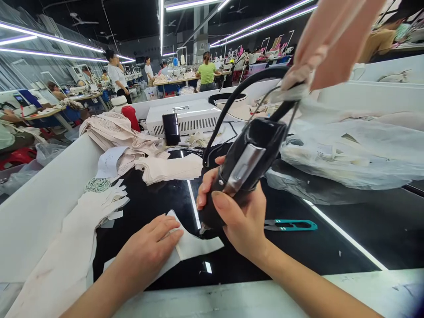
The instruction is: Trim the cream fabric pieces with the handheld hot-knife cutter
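Observation:
My right hand (245,216) is wrapped round a black corded hand tool (228,185) with a silvery plate on its side; its exact kind is not clear. The tool tilts down to the left, its narrow metal tip close to the curved edge of a pale cut fabric piece (198,246). Whether the tip touches the cloth I cannot tell. My left hand (154,240) lies with fingers stretched out on that piece, pressing it against the glossy black tabletop (251,269). Right of the tool lies a pair of teal thread snips (294,225).
Pale fabric strips (71,238) spread along the left, near green rubber bands (98,185). A stacked cloth pile (172,168), a phone (171,129) and a white vented box (185,115) stand behind. Plastic-wrapped pieces (347,150) lie right. The tool's cable (228,104) arches overhead; people work beyond.

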Demonstrator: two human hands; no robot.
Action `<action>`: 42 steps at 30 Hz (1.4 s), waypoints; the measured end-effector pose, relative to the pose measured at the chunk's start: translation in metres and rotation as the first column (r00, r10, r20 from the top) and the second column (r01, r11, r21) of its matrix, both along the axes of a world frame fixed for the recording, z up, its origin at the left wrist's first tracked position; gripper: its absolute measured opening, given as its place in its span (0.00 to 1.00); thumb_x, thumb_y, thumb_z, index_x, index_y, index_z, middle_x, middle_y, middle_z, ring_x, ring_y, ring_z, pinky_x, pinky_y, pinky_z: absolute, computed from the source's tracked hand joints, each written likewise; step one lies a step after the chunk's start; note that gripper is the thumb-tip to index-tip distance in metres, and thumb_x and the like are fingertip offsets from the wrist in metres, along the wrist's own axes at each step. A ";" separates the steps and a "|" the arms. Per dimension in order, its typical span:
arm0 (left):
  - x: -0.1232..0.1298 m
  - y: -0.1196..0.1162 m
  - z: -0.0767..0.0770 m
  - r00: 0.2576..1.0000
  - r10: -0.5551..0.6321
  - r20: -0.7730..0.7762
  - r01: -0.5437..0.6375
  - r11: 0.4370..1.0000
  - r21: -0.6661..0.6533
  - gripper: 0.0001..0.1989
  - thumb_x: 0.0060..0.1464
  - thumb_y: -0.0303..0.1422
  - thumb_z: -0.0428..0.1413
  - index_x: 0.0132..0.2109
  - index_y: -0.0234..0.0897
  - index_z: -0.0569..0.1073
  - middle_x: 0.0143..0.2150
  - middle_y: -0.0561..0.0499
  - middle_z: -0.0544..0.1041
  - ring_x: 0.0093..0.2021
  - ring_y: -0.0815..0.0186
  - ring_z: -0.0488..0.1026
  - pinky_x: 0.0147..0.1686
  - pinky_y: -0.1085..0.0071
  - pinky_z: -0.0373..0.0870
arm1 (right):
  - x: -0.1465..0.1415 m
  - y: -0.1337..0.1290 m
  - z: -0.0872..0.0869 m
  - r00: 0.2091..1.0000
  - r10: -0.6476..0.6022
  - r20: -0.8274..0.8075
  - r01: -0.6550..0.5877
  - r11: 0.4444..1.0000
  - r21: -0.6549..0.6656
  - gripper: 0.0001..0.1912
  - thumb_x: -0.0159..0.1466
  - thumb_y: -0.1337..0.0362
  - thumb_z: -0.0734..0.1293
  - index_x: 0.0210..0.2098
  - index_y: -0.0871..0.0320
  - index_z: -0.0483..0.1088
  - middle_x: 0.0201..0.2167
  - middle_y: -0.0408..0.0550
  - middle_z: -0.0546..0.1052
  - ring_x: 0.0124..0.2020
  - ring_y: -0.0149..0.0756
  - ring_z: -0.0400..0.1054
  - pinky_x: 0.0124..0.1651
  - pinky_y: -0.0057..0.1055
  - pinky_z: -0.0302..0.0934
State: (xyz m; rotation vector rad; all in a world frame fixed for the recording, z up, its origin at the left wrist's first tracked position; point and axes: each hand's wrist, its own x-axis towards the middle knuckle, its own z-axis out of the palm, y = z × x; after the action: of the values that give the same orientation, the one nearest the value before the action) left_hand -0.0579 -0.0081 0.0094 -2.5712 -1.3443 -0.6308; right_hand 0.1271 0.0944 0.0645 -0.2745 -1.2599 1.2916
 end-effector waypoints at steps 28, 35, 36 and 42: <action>0.032 -0.009 -0.008 0.987 0.006 0.159 0.012 0.994 -0.108 0.13 0.74 0.25 0.46 0.54 0.34 0.74 0.45 0.45 0.79 0.44 0.61 0.78 0.45 0.67 0.80 | 0.011 -0.010 -0.004 1.000 -0.024 0.015 0.025 0.999 -0.031 0.19 0.63 0.53 0.77 0.43 0.51 0.64 0.29 0.39 0.74 0.24 0.32 0.68 0.27 0.31 0.69; 0.034 -0.009 -0.009 0.984 0.006 0.176 0.022 0.988 -0.155 0.14 0.74 0.25 0.45 0.56 0.34 0.73 0.45 0.44 0.78 0.45 0.60 0.77 0.46 0.66 0.80 | 0.004 -0.012 -0.007 0.997 -0.043 0.068 0.046 0.998 -0.034 0.16 0.63 0.59 0.75 0.44 0.51 0.64 0.30 0.39 0.74 0.24 0.31 0.69 0.27 0.31 0.70; 0.034 -0.009 -0.009 0.984 0.007 0.180 0.022 0.987 -0.158 0.14 0.74 0.24 0.45 0.56 0.34 0.73 0.45 0.44 0.78 0.44 0.60 0.77 0.46 0.66 0.80 | 0.004 -0.012 -0.008 0.996 -0.048 0.075 0.051 0.998 -0.038 0.16 0.63 0.60 0.74 0.44 0.51 0.64 0.30 0.39 0.75 0.25 0.31 0.70 0.28 0.31 0.70; 0.033 -0.009 -0.010 0.982 0.026 0.188 0.002 0.990 -0.144 0.15 0.73 0.23 0.45 0.56 0.35 0.74 0.46 0.44 0.77 0.45 0.61 0.77 0.46 0.67 0.80 | -0.001 -0.011 -0.007 0.999 -0.023 0.039 0.025 0.998 -0.057 0.18 0.62 0.58 0.75 0.43 0.51 0.63 0.29 0.38 0.74 0.24 0.31 0.69 0.26 0.31 0.69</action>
State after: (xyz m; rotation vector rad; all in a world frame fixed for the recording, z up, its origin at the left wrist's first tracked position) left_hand -0.0245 -0.0173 -0.0011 -2.6701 -1.5144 -0.8239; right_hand 0.1257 0.0839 0.0575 -0.3560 -1.2499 1.3083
